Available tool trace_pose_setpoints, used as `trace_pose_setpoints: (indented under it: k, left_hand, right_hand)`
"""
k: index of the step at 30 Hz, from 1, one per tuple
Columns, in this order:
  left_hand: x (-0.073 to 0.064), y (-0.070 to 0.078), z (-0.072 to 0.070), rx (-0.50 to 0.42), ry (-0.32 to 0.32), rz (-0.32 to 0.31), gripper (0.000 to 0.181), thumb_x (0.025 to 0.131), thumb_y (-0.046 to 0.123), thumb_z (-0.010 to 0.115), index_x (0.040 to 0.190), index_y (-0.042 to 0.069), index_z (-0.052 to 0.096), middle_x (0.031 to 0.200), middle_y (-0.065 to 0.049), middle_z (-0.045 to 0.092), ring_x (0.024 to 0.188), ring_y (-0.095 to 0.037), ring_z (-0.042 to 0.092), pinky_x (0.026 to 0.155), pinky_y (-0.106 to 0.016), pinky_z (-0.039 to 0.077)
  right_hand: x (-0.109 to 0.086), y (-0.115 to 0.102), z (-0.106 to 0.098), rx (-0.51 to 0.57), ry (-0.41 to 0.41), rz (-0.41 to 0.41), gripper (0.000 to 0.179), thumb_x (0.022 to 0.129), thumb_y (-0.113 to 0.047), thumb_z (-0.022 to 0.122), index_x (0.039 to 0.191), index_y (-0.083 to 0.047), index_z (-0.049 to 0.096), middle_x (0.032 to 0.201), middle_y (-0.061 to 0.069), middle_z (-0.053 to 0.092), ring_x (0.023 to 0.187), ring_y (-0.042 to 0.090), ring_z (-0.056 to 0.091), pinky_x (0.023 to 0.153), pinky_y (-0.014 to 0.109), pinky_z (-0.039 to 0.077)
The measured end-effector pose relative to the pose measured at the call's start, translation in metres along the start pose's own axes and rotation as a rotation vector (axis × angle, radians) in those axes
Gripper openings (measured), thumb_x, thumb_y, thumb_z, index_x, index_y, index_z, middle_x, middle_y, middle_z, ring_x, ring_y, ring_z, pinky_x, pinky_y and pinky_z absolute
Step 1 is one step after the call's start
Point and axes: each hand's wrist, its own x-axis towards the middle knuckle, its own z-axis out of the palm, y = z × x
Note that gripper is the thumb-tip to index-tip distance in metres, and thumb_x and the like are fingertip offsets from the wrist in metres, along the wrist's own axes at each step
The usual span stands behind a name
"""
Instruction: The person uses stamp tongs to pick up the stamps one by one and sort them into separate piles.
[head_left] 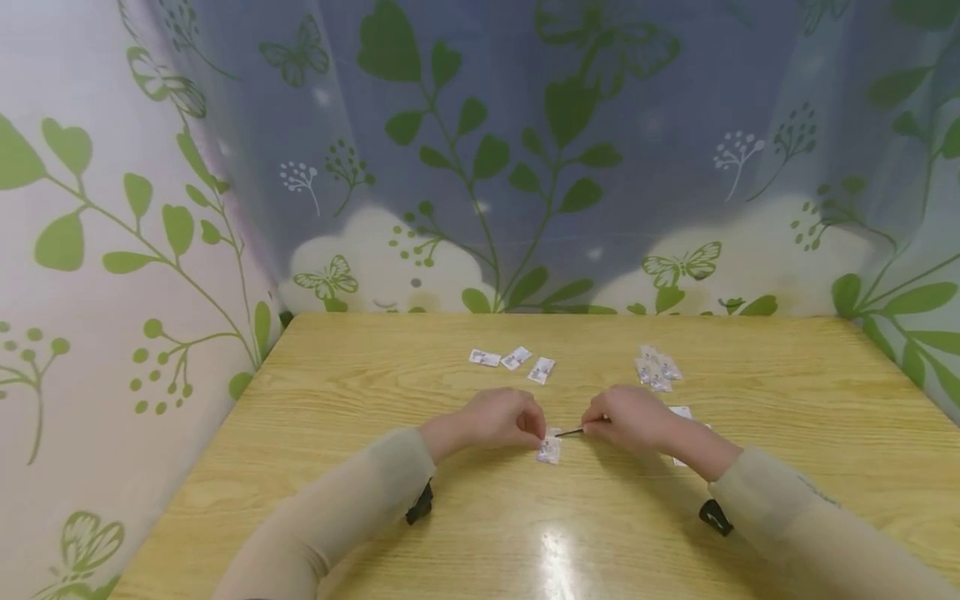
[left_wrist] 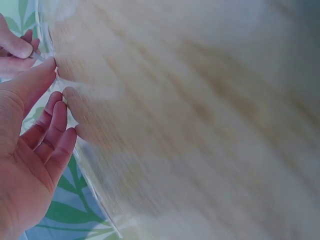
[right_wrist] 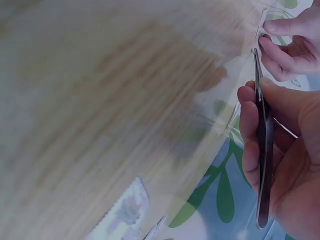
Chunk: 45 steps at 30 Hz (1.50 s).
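On the surface (head_left: 360, 392), a small packet (head_left: 550, 452) lies at the fingertips of the left hand (head_left: 504, 419), pinched or pressed I cannot tell, while the farther right hand (head_left: 632, 418) grips tweezers (head_left: 569, 432) aimed leftward.

Tweezers (right_wrist: 263, 150) at small packet (head_left: 550, 452)

From here: tweezers slim, metal, dark body with brighter edges, in right hand (head_left: 630, 417), tips angled left at packet's far part; grip on it unclear. Packet clear with pale printing, left edge by left hand's (head_left: 504, 418) fingertips; flat on table (head_left: 480, 517) or slightly raised, can't tell. Contents too small to read.
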Motion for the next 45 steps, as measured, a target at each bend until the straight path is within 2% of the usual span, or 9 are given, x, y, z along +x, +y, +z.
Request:
trace_pose_setpoints:
  k: [8, 12, 16, 24, 30, 32, 35, 39, 45]
  left_hand:
    - [0.001, 0.002, 0.001, 0.043, 0.025, -0.035, 0.008, 0.084, 0.028, 0.076, 0.089, 0.025, 0.07, 0.085, 0.015, 0.058, 0.08, -0.002, 0.054, 0.071, -0.02, 0.044]
    - [0.002, 0.006, -0.003, 0.048, 0.028, -0.051, 0.009, 0.084, 0.029, 0.076, 0.087, 0.025, 0.069, 0.085, 0.015, 0.058, 0.079, -0.003, 0.054, 0.071, -0.021, 0.044]
    - [0.003, 0.007, -0.005, 0.051, 0.027, -0.062, 0.009, 0.084, 0.03, 0.077, 0.086, 0.026, 0.068, 0.085, 0.015, 0.058, 0.08, -0.003, 0.054, 0.072, -0.022, 0.044]
    - [0.004, 0.007, -0.004, 0.034, 0.025, -0.059, 0.01, 0.084, 0.03, 0.077, 0.087, 0.026, 0.069, 0.085, 0.015, 0.059, 0.08, -0.003, 0.054, 0.073, -0.021, 0.044]
    - [0.006, 0.006, -0.005, 0.039, 0.024, -0.054, 0.01, 0.084, 0.03, 0.077, 0.087, 0.026, 0.069, 0.085, 0.015, 0.06, 0.081, -0.002, 0.054, 0.073, -0.021, 0.044]
    - [0.006, 0.005, -0.005, 0.022, 0.02, -0.053, 0.009, 0.084, 0.029, 0.077, 0.088, 0.026, 0.069, 0.085, 0.015, 0.06, 0.08, -0.002, 0.055, 0.073, -0.021, 0.044]
    - [0.006, 0.0, -0.004, -0.062, 0.02, -0.041, 0.007, 0.086, 0.026, 0.076, 0.09, 0.024, 0.07, 0.084, 0.015, 0.062, 0.079, -0.002, 0.057, 0.074, -0.021, 0.045]
    - [0.006, -0.009, -0.002, -0.179, 0.063, -0.042, 0.009, 0.088, 0.023, 0.074, 0.095, 0.019, 0.073, 0.085, 0.013, 0.065, 0.082, -0.004, 0.061, 0.077, -0.022, 0.048]
    - [0.018, -0.022, -0.011, -0.182, 0.144, -0.073, 0.012, 0.089, 0.021, 0.072, 0.1, 0.014, 0.072, 0.085, 0.008, 0.065, 0.08, -0.009, 0.06, 0.071, -0.024, 0.048]
  right_hand:
    - [0.001, 0.001, 0.005, -0.011, 0.008, 0.027, 0.007, 0.089, -0.012, 0.07, 0.086, -0.015, 0.076, 0.082, -0.007, 0.069, 0.074, 0.01, 0.064, 0.066, 0.032, 0.052]
    - [-0.005, 0.0, 0.004, 0.008, 0.001, 0.062, 0.008, 0.09, -0.015, 0.068, 0.092, -0.014, 0.076, 0.089, -0.003, 0.072, 0.083, 0.017, 0.068, 0.072, 0.037, 0.054]
    - [-0.012, -0.004, 0.005, 0.021, -0.004, 0.086, 0.01, 0.091, -0.017, 0.068, 0.096, -0.014, 0.076, 0.093, -0.003, 0.071, 0.086, 0.018, 0.067, 0.074, 0.038, 0.054]
    - [-0.016, -0.01, 0.002, 0.021, 0.014, 0.012, 0.007, 0.09, -0.013, 0.069, 0.092, -0.013, 0.076, 0.076, -0.012, 0.062, 0.068, 0.004, 0.058, 0.06, 0.028, 0.048]
    - [-0.015, -0.008, 0.003, 0.008, 0.021, -0.005, 0.007, 0.09, -0.012, 0.069, 0.088, -0.014, 0.075, 0.072, -0.013, 0.058, 0.064, 0.002, 0.052, 0.058, 0.027, 0.045]
    - [-0.015, -0.007, 0.004, 0.002, 0.027, -0.009, 0.007, 0.09, -0.012, 0.069, 0.087, -0.014, 0.075, 0.072, -0.013, 0.059, 0.064, 0.002, 0.053, 0.058, 0.027, 0.046]
    - [-0.017, -0.006, 0.005, -0.013, 0.049, -0.017, 0.006, 0.088, -0.012, 0.071, 0.087, -0.013, 0.076, 0.074, -0.011, 0.063, 0.067, 0.006, 0.059, 0.059, 0.028, 0.049]
    - [-0.025, -0.005, 0.0, -0.009, 0.063, -0.005, 0.008, 0.089, -0.011, 0.07, 0.085, -0.015, 0.075, 0.076, -0.01, 0.065, 0.067, 0.006, 0.06, 0.059, 0.028, 0.048]
    - [-0.043, 0.002, -0.019, 0.058, 0.083, 0.056, 0.013, 0.092, -0.009, 0.066, 0.081, -0.015, 0.071, 0.071, -0.014, 0.058, 0.059, 0.0, 0.048, 0.053, 0.024, 0.04]
